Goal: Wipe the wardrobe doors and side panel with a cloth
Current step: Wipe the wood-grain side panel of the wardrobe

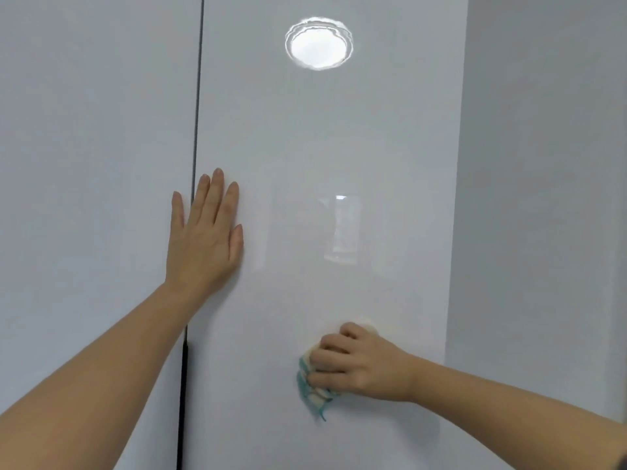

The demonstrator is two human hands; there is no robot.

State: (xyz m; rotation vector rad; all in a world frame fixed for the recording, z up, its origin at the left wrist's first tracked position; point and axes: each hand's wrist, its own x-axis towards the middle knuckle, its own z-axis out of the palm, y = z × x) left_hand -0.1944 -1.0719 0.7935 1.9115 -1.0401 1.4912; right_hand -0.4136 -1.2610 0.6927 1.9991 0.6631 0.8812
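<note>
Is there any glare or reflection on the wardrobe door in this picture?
Head view: a round ceiling-lamp reflection glares near the top of the glossy right door; a fainter window-like reflection sits mid-door, above the right hand pressing the cloth.

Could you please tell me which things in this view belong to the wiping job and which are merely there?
In the job:
cloth
right hand gripping it
left hand flat across the door gap
right door
left door

Merely there:
lamp reflection
wall
</note>
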